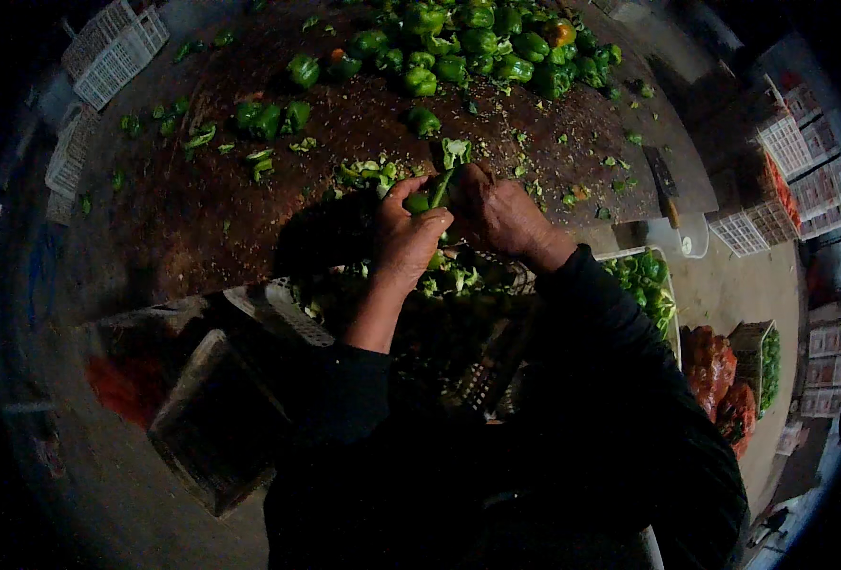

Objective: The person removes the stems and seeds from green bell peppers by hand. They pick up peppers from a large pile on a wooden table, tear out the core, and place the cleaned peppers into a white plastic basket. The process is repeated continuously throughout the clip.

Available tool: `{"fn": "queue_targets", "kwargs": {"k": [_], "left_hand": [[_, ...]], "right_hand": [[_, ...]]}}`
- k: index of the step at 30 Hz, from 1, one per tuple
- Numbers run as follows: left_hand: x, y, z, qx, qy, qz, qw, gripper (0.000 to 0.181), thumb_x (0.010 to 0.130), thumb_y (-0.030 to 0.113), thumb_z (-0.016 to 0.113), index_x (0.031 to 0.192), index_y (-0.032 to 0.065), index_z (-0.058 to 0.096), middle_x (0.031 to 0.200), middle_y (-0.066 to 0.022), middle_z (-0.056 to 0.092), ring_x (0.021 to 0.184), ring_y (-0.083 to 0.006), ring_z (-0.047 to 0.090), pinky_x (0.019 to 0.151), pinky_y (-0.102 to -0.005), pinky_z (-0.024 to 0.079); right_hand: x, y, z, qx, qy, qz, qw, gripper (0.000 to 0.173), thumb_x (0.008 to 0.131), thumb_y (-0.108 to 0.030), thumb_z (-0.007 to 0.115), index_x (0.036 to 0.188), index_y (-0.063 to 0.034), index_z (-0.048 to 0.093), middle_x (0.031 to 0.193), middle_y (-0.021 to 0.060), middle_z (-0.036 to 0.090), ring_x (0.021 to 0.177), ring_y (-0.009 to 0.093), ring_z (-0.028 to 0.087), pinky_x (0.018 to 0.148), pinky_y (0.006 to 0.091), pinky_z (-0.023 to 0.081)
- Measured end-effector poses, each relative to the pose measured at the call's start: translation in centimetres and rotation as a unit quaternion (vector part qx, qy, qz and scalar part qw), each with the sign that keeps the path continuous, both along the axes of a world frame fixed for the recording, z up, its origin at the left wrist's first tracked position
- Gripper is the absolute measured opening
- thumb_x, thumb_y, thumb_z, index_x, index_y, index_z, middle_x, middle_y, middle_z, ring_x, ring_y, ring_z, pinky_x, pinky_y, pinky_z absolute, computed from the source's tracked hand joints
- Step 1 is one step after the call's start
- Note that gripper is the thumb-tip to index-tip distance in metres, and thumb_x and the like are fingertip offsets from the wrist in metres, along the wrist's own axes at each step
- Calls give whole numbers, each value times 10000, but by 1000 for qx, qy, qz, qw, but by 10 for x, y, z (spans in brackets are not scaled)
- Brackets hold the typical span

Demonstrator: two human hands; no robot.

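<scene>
My left hand (pixel 410 239) grips a piece of green bell pepper (pixel 417 204) between thumb and fingers, above the near edge of the worktable. Close beside it, my right hand (pixel 509 217) has its fingers curled at the pepper; what they hold is hidden. A cut pepper piece with a pale inside (pixel 456 151) shows just beyond my fingertips. Pepper trimmings (pixel 374 172) lie to the left of the hands. Below them, a crate holds more trimmings (pixel 452 279), mostly in shadow. One whole green pepper (pixel 422 122) sits a little farther back.
A heap of green bell peppers (pixel 477 43) covers the table's far side. On the right edge of the brown tabletop (pixel 199 263) lies a knife (pixel 661 182). A tub of green peppers (pixel 641 278), red net sacks (pixel 709 367) and stacked crates (pixel 823 171) stand right.
</scene>
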State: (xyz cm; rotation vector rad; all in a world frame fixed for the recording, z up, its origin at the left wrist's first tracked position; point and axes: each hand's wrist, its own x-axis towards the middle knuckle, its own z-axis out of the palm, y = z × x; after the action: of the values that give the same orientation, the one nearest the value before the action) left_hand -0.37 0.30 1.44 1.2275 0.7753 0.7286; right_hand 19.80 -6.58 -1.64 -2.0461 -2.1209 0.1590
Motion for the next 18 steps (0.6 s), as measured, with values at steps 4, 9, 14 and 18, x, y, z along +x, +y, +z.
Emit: {"fn": "queue_targets", "kwargs": {"k": [4,9,14,18], "left_hand": [[-3,-4,1,-58,0,37,998,664,749,66,749,1355,-62,509,1020,-67,662,874,-140,610,794,-305,512],[0,-4,-2,-36,-2,17,999,685,743,81,755,1363,-51,495,1005,-66,659,860,-141,614,672,-319,553],[2,-10,7,-93,-14,26,995,645,743,97,756,1336,-11,527,978,-60,648,839,-158,611,714,-318,531],[2,-2,-8,-93,-3,94,991,614,744,103,754,1307,-19,544,996,-70,646,840,-163,604,795,-315,503]], "right_hand": [[-35,-5,44,41,100,-56,993,668,898,-175,665,1490,-44,386,878,212,680,744,418,663,627,487,527],[-28,4,31,159,281,-77,943,664,918,-100,625,1518,-62,344,766,198,662,657,424,647,573,491,504],[-13,9,28,88,209,-113,967,663,888,-81,625,1509,-71,391,980,268,687,834,454,677,713,516,537],[-9,4,24,155,138,82,975,706,861,-104,660,1509,-68,383,937,235,688,810,441,668,699,493,528]]}}
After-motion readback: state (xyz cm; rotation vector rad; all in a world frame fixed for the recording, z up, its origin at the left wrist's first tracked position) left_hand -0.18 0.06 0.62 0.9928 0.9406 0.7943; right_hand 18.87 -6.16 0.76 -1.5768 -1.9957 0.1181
